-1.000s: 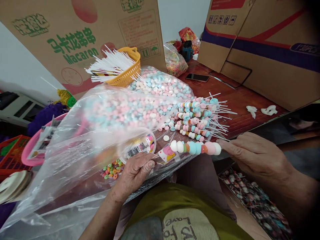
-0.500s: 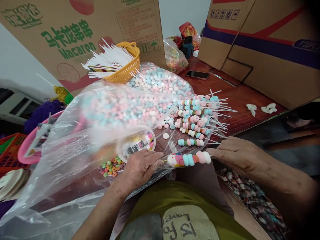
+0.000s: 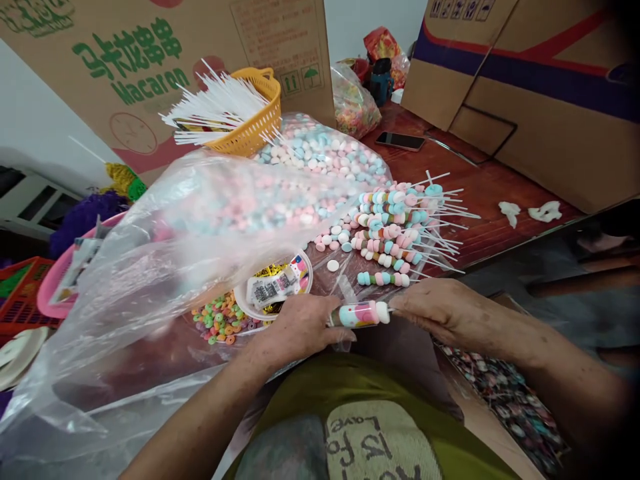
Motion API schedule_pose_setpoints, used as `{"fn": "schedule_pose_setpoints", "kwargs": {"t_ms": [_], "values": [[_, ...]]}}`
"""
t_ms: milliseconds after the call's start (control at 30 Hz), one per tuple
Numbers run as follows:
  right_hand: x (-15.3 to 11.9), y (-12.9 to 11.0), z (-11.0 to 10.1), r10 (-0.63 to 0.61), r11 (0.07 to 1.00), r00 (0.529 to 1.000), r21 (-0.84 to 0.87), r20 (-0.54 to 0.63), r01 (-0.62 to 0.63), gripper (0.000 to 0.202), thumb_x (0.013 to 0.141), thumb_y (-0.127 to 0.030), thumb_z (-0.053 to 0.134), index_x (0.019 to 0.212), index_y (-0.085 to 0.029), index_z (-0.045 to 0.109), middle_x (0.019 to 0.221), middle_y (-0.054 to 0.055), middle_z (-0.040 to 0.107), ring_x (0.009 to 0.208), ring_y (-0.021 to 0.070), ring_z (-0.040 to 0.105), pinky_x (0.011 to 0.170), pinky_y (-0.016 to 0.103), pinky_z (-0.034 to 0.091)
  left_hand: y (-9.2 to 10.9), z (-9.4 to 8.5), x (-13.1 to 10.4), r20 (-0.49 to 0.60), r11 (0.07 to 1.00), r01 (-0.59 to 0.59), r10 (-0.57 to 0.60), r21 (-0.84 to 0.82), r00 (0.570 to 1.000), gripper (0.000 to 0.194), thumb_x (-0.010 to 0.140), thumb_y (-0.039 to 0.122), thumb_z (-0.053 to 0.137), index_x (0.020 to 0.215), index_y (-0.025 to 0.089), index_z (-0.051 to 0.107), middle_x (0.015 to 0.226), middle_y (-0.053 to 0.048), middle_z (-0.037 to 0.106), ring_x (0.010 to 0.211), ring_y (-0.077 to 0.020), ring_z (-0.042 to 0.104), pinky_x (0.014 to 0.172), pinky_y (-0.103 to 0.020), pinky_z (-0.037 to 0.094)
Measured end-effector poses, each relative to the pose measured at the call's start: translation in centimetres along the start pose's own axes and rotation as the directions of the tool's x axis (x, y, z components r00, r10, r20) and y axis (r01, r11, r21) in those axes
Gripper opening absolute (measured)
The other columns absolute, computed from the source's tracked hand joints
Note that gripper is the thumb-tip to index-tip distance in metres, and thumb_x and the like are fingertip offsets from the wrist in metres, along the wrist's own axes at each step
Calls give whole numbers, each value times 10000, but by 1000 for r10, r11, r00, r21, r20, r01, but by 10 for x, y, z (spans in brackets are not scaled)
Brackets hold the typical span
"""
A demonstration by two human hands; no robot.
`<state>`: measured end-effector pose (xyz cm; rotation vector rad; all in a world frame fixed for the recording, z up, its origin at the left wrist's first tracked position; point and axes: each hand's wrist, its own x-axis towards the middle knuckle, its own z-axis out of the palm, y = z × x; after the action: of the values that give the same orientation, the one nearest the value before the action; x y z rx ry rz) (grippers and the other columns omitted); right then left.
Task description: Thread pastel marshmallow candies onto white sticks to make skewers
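Observation:
Between my hands lies a marshmallow skewer (image 3: 383, 312), mostly inside a small printed clear wrapper (image 3: 358, 314); a pink and a white piece stick out at its right end. My left hand (image 3: 309, 323) is closed around the wrapper's left part. With pinched fingers my right hand (image 3: 443, 308) grips the skewer's stick at the white end. Just beyond them rests a pile of finished skewers (image 3: 395, 230), sticks pointing right. A white tub (image 3: 241, 301) behind my left hand holds a stack of printed wrappers (image 3: 274, 287) and gold ties.
Coloured cereal rings (image 3: 223, 319) lie left of the tub. Behind is a big clear bag of pastel marshmallows (image 3: 320, 157), with a yellow basket (image 3: 250, 130) of white sticks on it. Cardboard boxes (image 3: 280, 40) stand at the back. A phone (image 3: 400, 141) lies on the table.
The skewer has slid left into the wrapper, so fewer marshmallows show outside it. My right hand has moved left, closer to my left hand. The camera view has shifted slightly.

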<state>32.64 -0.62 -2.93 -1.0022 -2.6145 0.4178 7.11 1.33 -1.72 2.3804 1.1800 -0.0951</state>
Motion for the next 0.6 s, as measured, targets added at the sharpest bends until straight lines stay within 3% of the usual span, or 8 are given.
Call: {"fn": "schedule_pose_setpoints", "kwargs": {"t_ms": [67,200,300,400,500,600], "values": [[7,-6,2,-16,1000,995,3,95,16,291,902,-203,357,748,-189,604,615,-5,568,544,119,489,509,230,289,8,1,5,18,1000,22,-22,-21,1000,268,724,468,637,804,213,643,682,-6,652,646,-192,609,536,-230,362],[22,-13,6,8,999,981,-47,196,1,260,862,-161,398,706,-188,605,583,-2,565,510,132,476,482,249,266,15,9,15,43,996,30,-26,-85,999,318,687,492,660,828,208,639,684,1,635,640,-181,587,545,-231,360],[23,-10,3,38,997,999,-64,15,-37,216,879,-241,438,811,-163,627,715,55,623,652,176,549,564,269,358,12,14,16,37,956,92,-85,-277,996,337,682,491,664,844,197,630,696,20,624,649,-161,576,555,-220,376],[17,-6,-3,62,995,979,85,-193,-46,221,908,-288,432,881,-162,611,785,64,634,738,162,563,647,258,407,8,15,14,20,896,106,-108,-431,994,340,691,496,652,821,184,614,662,42,593,614,-131,543,541,-206,373],[16,-9,-7,55,977,982,213,-180,-16,255,929,-251,378,792,-175,580,684,26,599,636,122,528,588,222,388,7,15,13,36,918,93,-86,-385,996,321,693,487,650,776,181,600,637,36,569,605,-133,519,546,-218,365],[22,-16,-7,48,979,983,205,-175,-12,265,929,-261,359,772,-176,555,683,27,580,643,129,505,595,234,371,6,15,14,42,918,83,-72,-388,997,314,706,483,633,806,188,602,678,21,586,638,-143,529,560,-223,375]]}}
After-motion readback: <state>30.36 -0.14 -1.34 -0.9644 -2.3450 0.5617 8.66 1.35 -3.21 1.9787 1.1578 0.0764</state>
